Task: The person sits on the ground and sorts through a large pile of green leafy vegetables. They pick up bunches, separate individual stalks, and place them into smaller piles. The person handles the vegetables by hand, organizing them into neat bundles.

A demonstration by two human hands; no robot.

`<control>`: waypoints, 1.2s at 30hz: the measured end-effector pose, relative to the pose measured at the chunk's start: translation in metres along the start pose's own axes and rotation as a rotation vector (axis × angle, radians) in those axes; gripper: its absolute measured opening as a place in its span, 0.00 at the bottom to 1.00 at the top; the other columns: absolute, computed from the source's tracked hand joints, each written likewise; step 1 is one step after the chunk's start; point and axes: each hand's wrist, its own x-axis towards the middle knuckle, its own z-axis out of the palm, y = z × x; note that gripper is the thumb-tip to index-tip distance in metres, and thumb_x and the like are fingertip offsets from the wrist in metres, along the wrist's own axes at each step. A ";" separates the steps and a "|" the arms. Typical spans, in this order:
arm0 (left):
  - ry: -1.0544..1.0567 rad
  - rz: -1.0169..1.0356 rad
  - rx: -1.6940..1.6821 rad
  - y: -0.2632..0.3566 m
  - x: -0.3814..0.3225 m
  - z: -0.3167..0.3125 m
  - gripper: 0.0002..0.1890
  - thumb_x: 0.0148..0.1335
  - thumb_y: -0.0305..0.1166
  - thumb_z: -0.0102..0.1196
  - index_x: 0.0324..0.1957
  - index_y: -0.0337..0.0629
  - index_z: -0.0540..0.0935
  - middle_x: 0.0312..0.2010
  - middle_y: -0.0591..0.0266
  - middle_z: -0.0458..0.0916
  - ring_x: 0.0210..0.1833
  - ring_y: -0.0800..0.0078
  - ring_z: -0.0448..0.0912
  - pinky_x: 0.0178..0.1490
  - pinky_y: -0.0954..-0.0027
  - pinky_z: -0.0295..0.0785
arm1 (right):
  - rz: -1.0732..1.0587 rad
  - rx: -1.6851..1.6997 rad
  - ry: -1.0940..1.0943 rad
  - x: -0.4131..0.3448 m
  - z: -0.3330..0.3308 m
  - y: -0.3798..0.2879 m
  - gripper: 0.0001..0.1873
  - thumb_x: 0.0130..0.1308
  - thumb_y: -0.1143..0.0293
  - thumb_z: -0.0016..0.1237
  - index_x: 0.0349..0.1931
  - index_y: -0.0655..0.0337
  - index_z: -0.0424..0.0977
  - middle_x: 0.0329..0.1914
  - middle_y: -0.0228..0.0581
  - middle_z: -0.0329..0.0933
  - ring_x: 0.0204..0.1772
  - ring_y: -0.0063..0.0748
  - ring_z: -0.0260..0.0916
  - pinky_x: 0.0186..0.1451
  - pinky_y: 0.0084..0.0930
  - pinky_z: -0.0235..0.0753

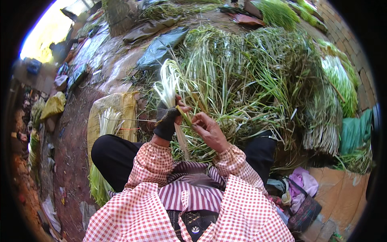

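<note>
My left hand [170,118], in a black fingerless glove, grips a small bunch of pale stalks [167,86]. The white strands curve over above the fist, and a pale tail hangs below it. With the fingertips of my right hand [210,130], which is bare, I pinch the lower end of a yellow-green leaf strip [184,115] that slants down from the left fingers. Right beyond both hands lies a wide heap of cut green stalks [223,72]. On a yellow woven sack [98,110] to the left rests a bundle of white-based stalks [109,122], partly behind my knee.
A blue-grey plastic sheet [163,47] lies beyond the hands. At the right are bundled stalks [323,121], a green plastic bag [355,130], cardboard [335,193], and a dark bag [305,211] beside a pink cloth [302,184]. A brick edge [347,39] borders the far right.
</note>
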 end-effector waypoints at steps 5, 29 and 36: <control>-0.033 -0.110 -0.113 -0.005 0.003 -0.009 0.19 0.41 0.22 0.62 0.39 0.36 0.74 0.22 0.64 0.76 0.14 0.80 0.68 0.15 0.80 0.59 | 0.019 0.158 0.032 0.011 0.014 0.024 0.09 0.63 0.75 0.47 0.43 0.62 0.68 0.28 0.25 0.68 0.29 0.14 0.62 0.32 0.17 0.64; 0.484 0.224 0.106 -0.005 0.032 -0.116 0.14 0.52 0.21 0.56 0.42 0.34 0.75 0.33 0.56 0.81 0.24 0.79 0.73 0.28 0.79 0.68 | 0.959 -0.905 0.229 0.098 -0.103 0.143 0.12 0.59 0.67 0.48 0.38 0.66 0.75 0.39 0.48 0.77 0.37 0.39 0.75 0.42 0.34 0.74; 0.212 0.051 -0.166 -0.003 0.028 -0.072 0.19 0.54 0.27 0.55 0.47 0.35 0.68 0.30 0.49 0.79 0.12 0.84 0.64 0.16 0.83 0.61 | 0.577 -0.904 0.449 0.060 -0.090 0.134 0.13 0.51 0.66 0.57 0.22 0.69 0.73 0.22 0.47 0.74 0.24 0.35 0.72 0.31 0.35 0.71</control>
